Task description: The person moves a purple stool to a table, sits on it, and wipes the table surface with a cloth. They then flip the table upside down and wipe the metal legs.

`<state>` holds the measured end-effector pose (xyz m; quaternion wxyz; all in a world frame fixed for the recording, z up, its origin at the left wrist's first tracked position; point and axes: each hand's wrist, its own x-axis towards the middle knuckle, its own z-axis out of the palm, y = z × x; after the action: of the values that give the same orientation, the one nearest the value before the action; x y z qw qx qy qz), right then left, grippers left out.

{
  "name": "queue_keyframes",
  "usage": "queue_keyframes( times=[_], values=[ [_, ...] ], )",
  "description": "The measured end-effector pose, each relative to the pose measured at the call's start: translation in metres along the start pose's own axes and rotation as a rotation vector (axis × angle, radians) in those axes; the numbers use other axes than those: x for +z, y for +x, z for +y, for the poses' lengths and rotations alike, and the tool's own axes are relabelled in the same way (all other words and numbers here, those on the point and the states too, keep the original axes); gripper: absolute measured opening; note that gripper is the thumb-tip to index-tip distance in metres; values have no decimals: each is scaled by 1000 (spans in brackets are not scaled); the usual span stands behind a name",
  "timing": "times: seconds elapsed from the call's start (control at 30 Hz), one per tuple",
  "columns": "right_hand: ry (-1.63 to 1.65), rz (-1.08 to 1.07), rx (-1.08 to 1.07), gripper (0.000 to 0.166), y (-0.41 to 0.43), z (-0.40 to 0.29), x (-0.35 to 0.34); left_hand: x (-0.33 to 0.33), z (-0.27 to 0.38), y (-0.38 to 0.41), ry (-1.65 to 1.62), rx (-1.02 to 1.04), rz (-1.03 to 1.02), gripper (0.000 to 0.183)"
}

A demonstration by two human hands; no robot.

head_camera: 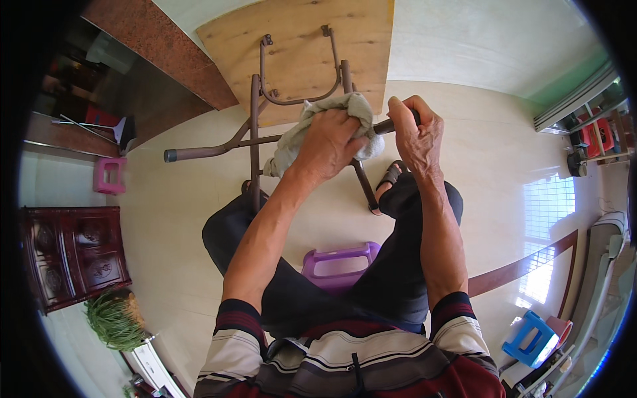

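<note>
A folding table stands tipped before me, its bare plywood underside (298,54) facing me and its brown metal legs (255,134) reaching out. My left hand (331,142) presses a pale grey-green cloth (293,144) around a part of the leg frame; the cloth hides the metal beneath it. On the right, my right hand (417,132) grips the end of a leg tube (385,127), just beyond the cloth. Another leg end with a grey cap (171,155) juts out to the left.
I sit on a purple plastic stool (333,286), knees apart around the legs. A pink stool (109,175), a broom (122,132) and a dark wooden cabinet (77,253) are at left, near a leafy plant (112,321). A blue stool (530,341) stands at lower right.
</note>
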<state>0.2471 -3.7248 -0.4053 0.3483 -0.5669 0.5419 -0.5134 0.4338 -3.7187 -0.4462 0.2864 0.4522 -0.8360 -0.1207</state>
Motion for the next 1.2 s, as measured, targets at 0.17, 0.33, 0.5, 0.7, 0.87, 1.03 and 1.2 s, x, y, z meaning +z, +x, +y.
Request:
queue_keyframes(
  times=[0.17, 0.33, 0.5, 0.7, 0.87, 1.03, 1.2],
  values=[
    [25, 106, -82, 27, 5, 16, 5, 17, 8, 9, 212, 57, 6, 49],
    [-119, 157, -206, 19, 12, 20, 9, 24, -11, 21, 248, 53, -20, 38],
    [-155, 233, -289, 18, 11, 27, 11, 18, -30, 10, 369, 80, -99, 37],
    [-83, 256, -208, 19, 10, 14, 18, -60, -105, -68, 447, 15, -128, 58],
    [-27, 270, -222, 19, 12, 19, 13, -101, -110, -85, 525, -62, -124, 59],
    [-24, 304, -186, 20, 10, 22, 20, -50, -89, -53, 351, 95, -77, 53],
    [-176, 296, -258, 26, 18, 25, 21, 34, -18, 25, 325, 105, -77, 51]
  ],
)
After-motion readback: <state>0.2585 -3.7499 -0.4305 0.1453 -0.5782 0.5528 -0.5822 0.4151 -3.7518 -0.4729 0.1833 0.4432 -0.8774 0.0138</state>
